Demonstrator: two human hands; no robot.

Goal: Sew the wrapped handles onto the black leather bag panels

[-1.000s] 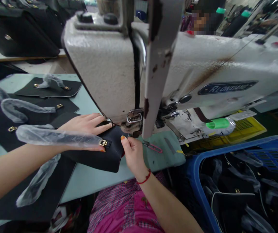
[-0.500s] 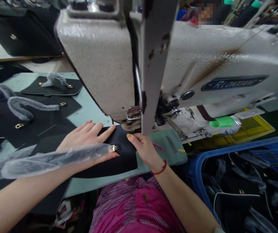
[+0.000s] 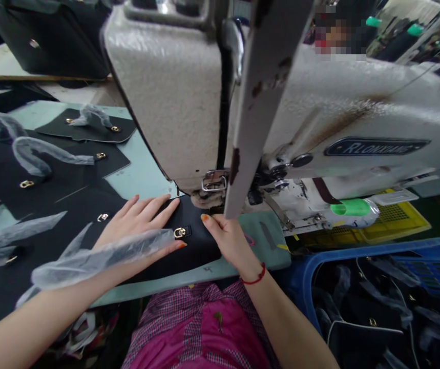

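A black leather bag panel (image 3: pixel 204 241) lies under the presser foot area of a white sewing machine (image 3: pixel 166 102). My left hand (image 3: pixel 139 220) rests flat on it with fingers spread, the fingertips close to the needle area. A plastic-wrapped handle (image 3: pixel 100 264) arches over my left wrist, its end joined to a gold fitting (image 3: pixel 180 232) on the panel. My right hand (image 3: pixel 229 238) pinches the panel's right side, thumb on top; its other fingers are mostly hidden. The needle and the stitch line cannot be made out.
More black panels (image 3: pixel 85 125) with wrapped handles cover the left of the pale green table (image 3: pixel 143 164). A blue crate (image 3: pixel 308 287) holding similar pieces stands at the right, near a yellow crate (image 3: pixel 407 218). A black bag (image 3: pixel 46 46) sits behind.
The camera view has shifted slightly. The wrapped handle lies differently over my left wrist, and another gold fitting shows left of that hand. Both hands keep nearly the same places at the machine.
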